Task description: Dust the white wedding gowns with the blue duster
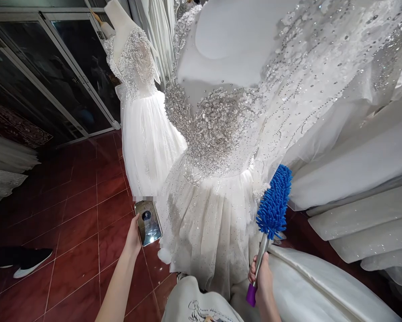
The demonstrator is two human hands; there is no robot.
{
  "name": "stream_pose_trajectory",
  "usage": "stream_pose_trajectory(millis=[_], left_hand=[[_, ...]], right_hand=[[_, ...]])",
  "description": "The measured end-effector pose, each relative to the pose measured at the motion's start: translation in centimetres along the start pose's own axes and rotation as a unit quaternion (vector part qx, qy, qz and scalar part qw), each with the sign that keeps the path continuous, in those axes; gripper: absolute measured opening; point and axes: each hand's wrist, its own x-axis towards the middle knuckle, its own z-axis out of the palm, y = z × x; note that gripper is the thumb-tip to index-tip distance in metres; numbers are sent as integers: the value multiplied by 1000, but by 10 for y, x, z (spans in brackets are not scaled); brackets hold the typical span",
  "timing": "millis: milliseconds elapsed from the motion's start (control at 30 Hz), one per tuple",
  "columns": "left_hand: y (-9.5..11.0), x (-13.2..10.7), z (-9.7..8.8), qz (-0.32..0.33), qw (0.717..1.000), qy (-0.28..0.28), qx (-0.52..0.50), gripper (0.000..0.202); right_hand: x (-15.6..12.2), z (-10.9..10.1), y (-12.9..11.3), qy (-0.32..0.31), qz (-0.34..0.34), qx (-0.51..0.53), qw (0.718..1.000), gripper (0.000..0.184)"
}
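Note:
My right hand [263,273] is closed around the metal handle of a duster with blue microfibre strands [274,203] and a purple grip end. The duster's head points up, close to the beaded white wedding dress [221,129] on a mannequin; whether it touches the skirt I cannot tell. My left hand [133,235] holds a smartphone [148,223] by its left edge, screen side or glossy back facing me, to the left of the same dress's skirt.
A second mannequin in a beaded white gown [147,125] stands behind on the left. White gowns [358,152] hang along the right. Glass doors [76,67] close off the back left. A person's shoe [33,263] shows on the red tile floor [76,241].

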Motion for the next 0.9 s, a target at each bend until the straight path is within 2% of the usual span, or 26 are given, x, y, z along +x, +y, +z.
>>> stream_pose_trajectory(millis=[133, 300, 400, 433, 533, 667, 900], left_hand=[[-5, 7, -6, -14, 1000, -10, -5, 35], [-5, 11, -5, -14, 1000, -11, -21, 32], [-6, 12, -7, -7, 1000, 23, -15, 12], [-7, 12, -9, 3, 999, 32, -8, 11], [-10, 13, -17, 13, 1000, 12, -13, 27], [-9, 15, -19, -9, 998, 13, -57, 14], [-12, 19, -15, -4, 999, 36, -12, 16]], right_hand=[[-4, 0, 0, -4, -8, -6, 1000, 65], [-9, 3, -2, -20, -14, -13, 1000, 64], [-10, 6, -3, -26, -17, -16, 999, 64], [-9, 6, -3, -27, -18, -17, 999, 64], [-6, 7, 0, -29, -11, -15, 999, 62], [-5, 7, 2, -26, -10, -12, 1000, 63], [-10, 8, -3, -33, -6, -9, 999, 65]])
